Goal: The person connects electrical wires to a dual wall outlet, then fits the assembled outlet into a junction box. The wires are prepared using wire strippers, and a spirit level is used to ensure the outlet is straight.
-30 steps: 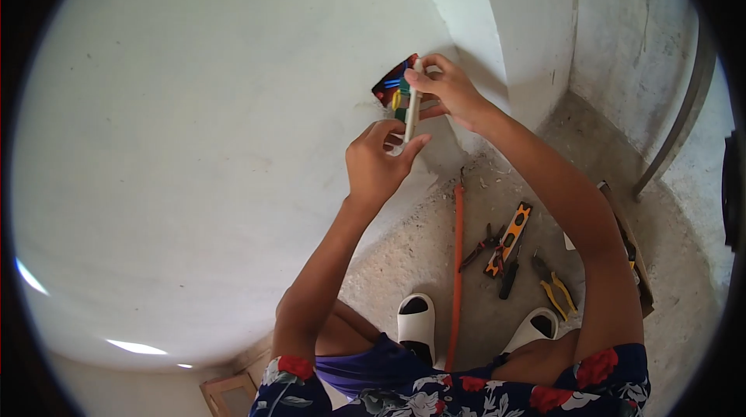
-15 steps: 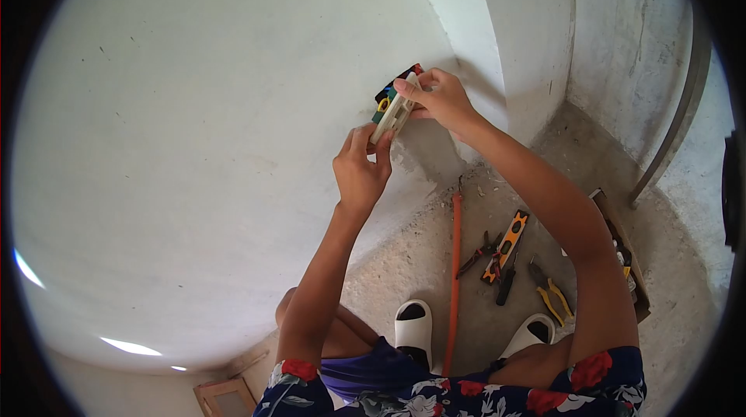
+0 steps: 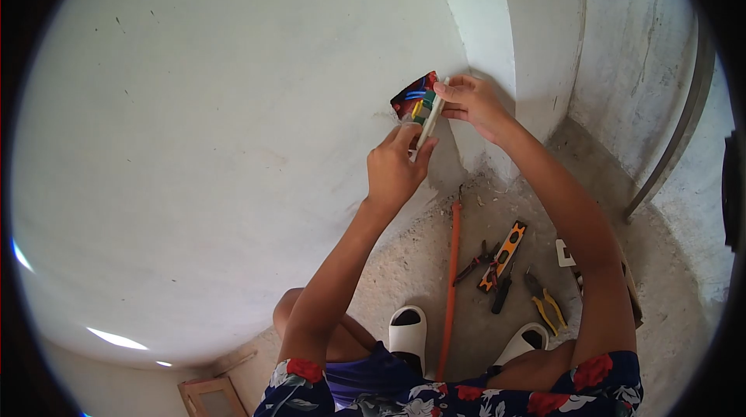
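I hold a white wall socket [image 3: 431, 123] in front of a wall box [image 3: 402, 98] low in the pale wall. Its plate is seen nearly edge-on, with a green and yellow back turned toward the opening. Blue wires [image 3: 416, 94] show between the box's red inside and the socket. My left hand [image 3: 395, 172] pinches the lower end of the plate, thumb on the near side. At the upper end, my right hand [image 3: 475, 106] grips it between thumb and fingers. Where the wires join the socket cannot be made out.
On the concrete floor lie an orange conduit [image 3: 454, 261], a spirit level [image 3: 509, 242], red-handled pliers [image 3: 472, 265], a black-handled tool [image 3: 502, 293] and yellow-handled pliers [image 3: 550, 310]. A white frame [image 3: 564, 253] lies by a box [image 3: 636, 300], partly behind my right arm. A bar [image 3: 674, 149] leans at right.
Both hands and the socket appear farther right in view, partly because the view shifted. The plate has turned more edge-on, and more of the wall box and blue wires shows.
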Available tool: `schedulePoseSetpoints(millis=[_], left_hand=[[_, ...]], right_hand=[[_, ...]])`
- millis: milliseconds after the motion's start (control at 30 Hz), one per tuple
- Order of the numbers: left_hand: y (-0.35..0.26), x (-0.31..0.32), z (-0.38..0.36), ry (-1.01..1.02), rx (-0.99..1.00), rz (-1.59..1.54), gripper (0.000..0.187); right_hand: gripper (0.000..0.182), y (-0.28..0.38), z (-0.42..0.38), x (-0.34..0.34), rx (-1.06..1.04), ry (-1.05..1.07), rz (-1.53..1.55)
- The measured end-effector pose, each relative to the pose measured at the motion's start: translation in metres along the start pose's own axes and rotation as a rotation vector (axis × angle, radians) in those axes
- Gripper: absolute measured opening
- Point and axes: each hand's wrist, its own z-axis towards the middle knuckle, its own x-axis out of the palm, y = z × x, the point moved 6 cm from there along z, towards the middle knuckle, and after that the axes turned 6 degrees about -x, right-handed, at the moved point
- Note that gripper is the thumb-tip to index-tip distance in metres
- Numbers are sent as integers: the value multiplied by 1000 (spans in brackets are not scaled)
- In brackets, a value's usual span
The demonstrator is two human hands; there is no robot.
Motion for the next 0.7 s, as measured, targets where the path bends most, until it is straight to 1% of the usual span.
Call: schedulePoseSetpoints(millis=[133,200,267,300,367,400,467,500,533,600,633,700], left_hand=[[2,5,-5,79,-1,49,26],[6,4,-6,116,-3,54,27],[12,10,-7,281,38,-137,24],[17,11,-5,283,41,-137,24],[38,14,0,304,-144,-440,22],[35,9,5,307,-143,-438,22],[31,-6,18,222,-189,-71,21],[26,-8,26,202,-49,34,27],[27,-6,33,204,-48,35,27],[21,4,41,263,132,365,26],[20,6,46,264,132,365,26],[20,14,53,296,149,587,25]], right_hand=[[39,-2,-3,-3,23,6,-8],[36,-3,-3,-3,31,69,28],[34,-7,-4,-5,31,62,49],[32,-7,-4,-6,34,50,71],[30,-9,-4,-6,49,80,88],[28,-11,-4,-4,64,112,106],[27,-9,-3,-4,47,105,85],[26,-8,-3,-3,33,100,61],[26,-7,-4,-2,33,98,63],[25,-7,-6,-1,37,90,60],[25,-8,-6,1,37,89,61],[24,-11,-8,6,62,111,76]])
